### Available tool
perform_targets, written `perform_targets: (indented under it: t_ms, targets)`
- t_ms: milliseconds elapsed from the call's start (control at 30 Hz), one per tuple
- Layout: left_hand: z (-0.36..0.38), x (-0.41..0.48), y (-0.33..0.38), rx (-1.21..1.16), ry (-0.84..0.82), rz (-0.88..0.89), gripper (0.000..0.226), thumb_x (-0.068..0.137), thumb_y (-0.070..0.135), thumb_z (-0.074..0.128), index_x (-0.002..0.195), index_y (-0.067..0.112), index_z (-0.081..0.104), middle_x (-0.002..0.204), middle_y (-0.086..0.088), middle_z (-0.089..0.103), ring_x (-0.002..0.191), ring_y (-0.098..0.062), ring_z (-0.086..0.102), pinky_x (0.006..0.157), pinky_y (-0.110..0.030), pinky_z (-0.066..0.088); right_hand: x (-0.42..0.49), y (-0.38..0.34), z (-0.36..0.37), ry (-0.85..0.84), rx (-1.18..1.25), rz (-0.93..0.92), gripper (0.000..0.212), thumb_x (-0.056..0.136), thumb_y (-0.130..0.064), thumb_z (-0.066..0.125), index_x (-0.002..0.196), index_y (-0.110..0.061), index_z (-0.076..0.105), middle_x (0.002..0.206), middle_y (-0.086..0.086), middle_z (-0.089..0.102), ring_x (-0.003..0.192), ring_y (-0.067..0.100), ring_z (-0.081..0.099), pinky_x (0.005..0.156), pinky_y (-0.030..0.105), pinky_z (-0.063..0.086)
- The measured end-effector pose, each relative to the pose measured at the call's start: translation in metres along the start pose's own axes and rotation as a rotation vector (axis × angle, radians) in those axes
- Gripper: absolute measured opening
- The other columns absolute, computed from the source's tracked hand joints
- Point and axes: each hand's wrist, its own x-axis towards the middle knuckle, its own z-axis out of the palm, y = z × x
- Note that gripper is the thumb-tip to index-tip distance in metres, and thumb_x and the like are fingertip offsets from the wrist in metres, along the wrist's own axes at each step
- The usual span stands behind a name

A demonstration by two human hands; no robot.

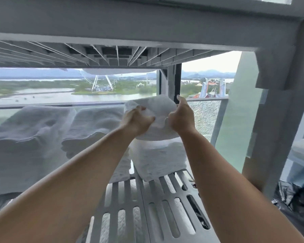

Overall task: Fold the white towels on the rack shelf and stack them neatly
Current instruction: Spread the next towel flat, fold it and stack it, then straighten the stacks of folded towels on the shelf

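Far left: a loose heap of white towels [25, 137] lies on the slatted shelf [123, 207].
Left of centre: a second rumpled pile [95, 127] touches the first heap.
Centre: the left hand [136, 120] and right hand [181, 118] each grip a bunched white towel [156, 106], fingers curled into the cloth. They hold it just above the folded stack [158, 158] on the shelf.
Right: the grey rack post [279, 111] stands upright.

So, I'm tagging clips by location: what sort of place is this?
Probably a high-rise balcony used for laundry: a slatted rack shelf holds folded white towels, a glass railing stands behind it, and a river and Ferris wheel lie far below. The left hand and right hand grip one towel.
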Motion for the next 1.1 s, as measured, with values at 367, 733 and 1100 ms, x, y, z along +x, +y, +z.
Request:
perform_targets:
  t_ms: [367, 733, 1100]
  targets:
    - [-0.023, 0.007, 0.030, 0.033, -0.430, -0.356, 0.076, 0.100, 0.065, 0.038, 0.149, 0.007, 0.039, 0.108, -0.026, 0.066, 0.066, -0.026, 0.070, 0.049, -0.029, 0.058, 0.004, 0.047, 0.021, 0.031, -0.052, 0.087, 0.042, 0.090, -0.005, 0.052, 0.126, -0.019, 0.069, 0.119, 0.004, 0.072, 0.110, 0.025, 0.064, 0.082, 0.020, 0.039]
    - [-0.019, 0.054, 0.021, 0.414, 0.030, 0.200, 0.034, 0.096, 0.047, 0.054, 0.107, 0.021, 0.073, 0.110, -0.005, 0.071, 0.099, -0.026, 0.062, 0.081, -0.034, 0.051, -0.001, 0.064, 0.030, -0.086, 0.160, 0.018, 0.047, 0.084, -0.023, 0.040, 0.116, -0.032, 0.073, 0.109, -0.006, 0.074, 0.090, 0.015, 0.060, 0.069, 0.017, 0.042]
    - [0.059, 0.062, 0.000, 0.549, -0.479, -0.055, 0.068, 0.101, 0.063, 0.017, 0.160, 0.036, -0.002, 0.165, 0.001, -0.024, 0.149, -0.024, -0.031, 0.107, -0.075, -0.015, -0.005, 0.092, 0.037, 0.026, 0.514, 0.690, 0.080, 0.091, -0.077, 0.034, 0.125, -0.011, 0.065, 0.118, 0.009, 0.064, 0.113, 0.030, 0.057, 0.098, 0.038, 0.040]
